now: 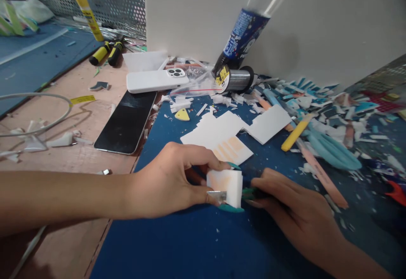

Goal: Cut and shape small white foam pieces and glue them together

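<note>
My left hand pinches a small white foam block between thumb and fingers, above the blue mat. The block's left face has a pale orange tint. Long teal nails reach past its top and bottom edges. From the right, my right hand grips a craft knife, whose green and dark handle is mostly hidden by the fingers. Its silver blade shows on the block's left side, near my left thumb. Just behind lie white foam sheets, one with orange stripes.
White and blue scraps heap at the right, with a yellow stick and a peach strip. Behind stand a tilted bottle and a wire spool. Left are two phones, one black, one white, and yellow-handled pliers.
</note>
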